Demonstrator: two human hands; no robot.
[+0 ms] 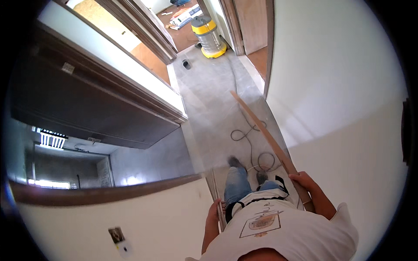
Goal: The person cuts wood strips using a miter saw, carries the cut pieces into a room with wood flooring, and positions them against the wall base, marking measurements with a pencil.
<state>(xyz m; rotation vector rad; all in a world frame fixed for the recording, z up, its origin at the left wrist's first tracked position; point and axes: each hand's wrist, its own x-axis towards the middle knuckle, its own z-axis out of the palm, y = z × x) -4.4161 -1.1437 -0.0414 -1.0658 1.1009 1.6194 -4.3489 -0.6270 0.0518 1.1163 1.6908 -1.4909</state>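
My right hand (303,180) grips a long, flat brown wooden strip (257,119) that slants up along the hallway's right side, its far end above the floor. My left hand (217,208) is closed on another long narrow strip (214,189) beside my left leg. Coils of grey cable (266,162) lie on the grey tiled floor (204,122) around my feet, running toward a yellow-and-steel vacuum (208,37) at the hallway's far end.
An open dark door (96,108) on my left shows a tiled room. Doorways with brown frames (236,26) line the far end, one showing packages (185,17) on the floor. A white wall (344,87) runs close on my right. A dark object (186,64) lies near the vacuum.
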